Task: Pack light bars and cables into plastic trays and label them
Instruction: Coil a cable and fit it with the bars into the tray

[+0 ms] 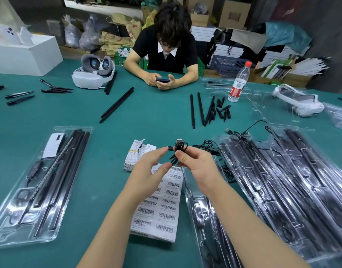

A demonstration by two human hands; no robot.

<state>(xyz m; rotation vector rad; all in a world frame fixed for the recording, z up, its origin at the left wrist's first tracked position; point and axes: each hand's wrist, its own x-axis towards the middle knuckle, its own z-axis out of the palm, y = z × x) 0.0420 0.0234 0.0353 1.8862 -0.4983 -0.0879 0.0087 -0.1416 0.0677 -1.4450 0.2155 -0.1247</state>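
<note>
Both forearms reach in from the near edge: right hand pinches a coiled black cable above the bench, left hand has thumb and forefinger curled at the coil's left end, touching it. Under the hands lies a barcode label sheet; a packed plastic tray of light bars sits near left, stacked trays right. Loose black bars lie far centre.

Coiled black cable — seemingly hand-held
</note>
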